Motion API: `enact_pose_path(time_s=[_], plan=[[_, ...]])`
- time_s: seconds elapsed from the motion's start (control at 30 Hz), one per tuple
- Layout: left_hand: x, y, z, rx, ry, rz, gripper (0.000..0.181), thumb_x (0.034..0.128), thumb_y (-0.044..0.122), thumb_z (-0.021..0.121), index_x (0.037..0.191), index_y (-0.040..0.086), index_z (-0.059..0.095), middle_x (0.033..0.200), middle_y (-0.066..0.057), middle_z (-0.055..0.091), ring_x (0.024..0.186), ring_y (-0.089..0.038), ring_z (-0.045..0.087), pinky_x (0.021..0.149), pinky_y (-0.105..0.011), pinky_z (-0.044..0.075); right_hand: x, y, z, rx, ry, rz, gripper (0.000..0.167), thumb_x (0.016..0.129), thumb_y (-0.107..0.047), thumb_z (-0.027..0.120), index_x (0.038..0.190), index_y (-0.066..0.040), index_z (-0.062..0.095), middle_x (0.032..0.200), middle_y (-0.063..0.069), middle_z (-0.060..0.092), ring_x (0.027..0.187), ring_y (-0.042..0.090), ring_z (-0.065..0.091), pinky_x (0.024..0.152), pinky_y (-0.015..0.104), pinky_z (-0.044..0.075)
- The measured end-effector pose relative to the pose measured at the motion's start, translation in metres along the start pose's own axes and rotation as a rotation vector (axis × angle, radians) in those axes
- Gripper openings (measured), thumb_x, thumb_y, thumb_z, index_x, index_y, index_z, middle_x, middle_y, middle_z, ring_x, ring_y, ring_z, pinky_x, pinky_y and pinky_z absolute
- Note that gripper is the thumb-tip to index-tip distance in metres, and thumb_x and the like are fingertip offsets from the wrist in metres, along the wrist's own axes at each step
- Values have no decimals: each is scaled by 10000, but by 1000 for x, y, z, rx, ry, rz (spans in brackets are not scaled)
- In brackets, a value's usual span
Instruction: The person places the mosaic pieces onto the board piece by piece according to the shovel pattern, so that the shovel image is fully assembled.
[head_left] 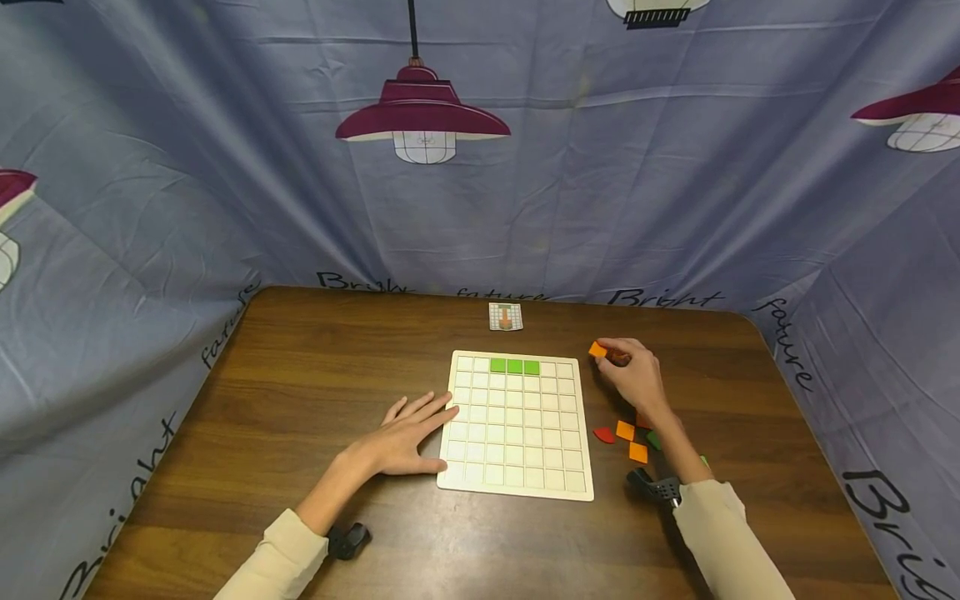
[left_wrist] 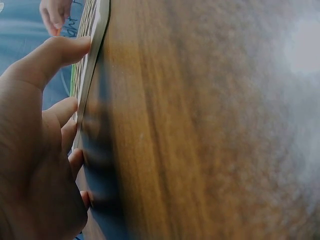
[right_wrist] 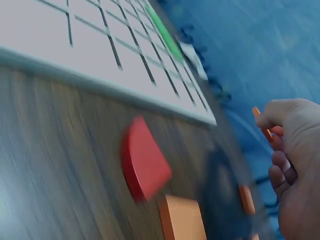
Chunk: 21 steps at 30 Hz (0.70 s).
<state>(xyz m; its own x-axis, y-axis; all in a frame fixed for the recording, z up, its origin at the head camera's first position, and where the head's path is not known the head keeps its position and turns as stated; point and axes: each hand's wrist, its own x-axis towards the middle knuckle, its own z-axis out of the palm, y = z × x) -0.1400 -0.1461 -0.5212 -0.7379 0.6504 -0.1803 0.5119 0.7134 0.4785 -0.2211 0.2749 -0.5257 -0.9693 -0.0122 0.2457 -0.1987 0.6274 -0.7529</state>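
Your brown wood-grain table [head_left: 495,542] shows soft glare on its near side; blur softens the cream, square, gridded board [right_wrist: 90,40] in your right-wrist view.

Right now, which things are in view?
Table: 1, brown, beneath
Board: 1, cream, on table
Green squares: 3, green, on board
Card: 1, whitish, beyond board
Orange squares: 3+, orange, beside board
Red wedge: 1, red, beside board
Other pieces: 2+, green, reddish, beside board
Curtain: 1+, blue, behind table
Lamp pictures: 4+, maroon, white, curtain
Words: several, black, curtain
Cameras: 2, black, wrists
Sleeves: 2, cream, forearms
Left grip: 1, bare, touching board
Right grip: 1, bare, holding orange square
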Motion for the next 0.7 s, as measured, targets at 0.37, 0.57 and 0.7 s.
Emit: enact_pose_path(time_s=[0.37, 0.57, 0.7], plan=[[-1, 1, 0, 7, -3, 1, 843, 912, 536, 647, 1599, 217, 276, 1661, -11, 144, 1513, -279, 86, 1155, -605, 23, -8, -42, 39, 97, -123, -53, 311, 891, -65, 717, 1201, -38, 727, 1194, 129, 633, 802, 247, 519, 655, 289, 420], [0, 1, 0, 8, -4, -4, 838, 910, 535, 648, 1597, 222, 284, 1661, 0, 146, 1513, -272, 90, 1158, -600, 22, -14, -56, 62, 82, -203, -112, 289, 877, -72, 735, 1163, -29, 742, 1177, 121, 653, 904, 258, 588, 764, 392, 490], [0, 1, 0, 7, -1, -2, 839, 909, 528, 652, 1596, 216, 285, 1662, -2, 145, 1513, -277, 93, 1159, -596, 25, -16, -60, 72, 74, -220, -128, 284, 868, -62, 719, 1149, -40, 750, 1157, 92, 661, 875, 244, 575, 735, 387, 472]])
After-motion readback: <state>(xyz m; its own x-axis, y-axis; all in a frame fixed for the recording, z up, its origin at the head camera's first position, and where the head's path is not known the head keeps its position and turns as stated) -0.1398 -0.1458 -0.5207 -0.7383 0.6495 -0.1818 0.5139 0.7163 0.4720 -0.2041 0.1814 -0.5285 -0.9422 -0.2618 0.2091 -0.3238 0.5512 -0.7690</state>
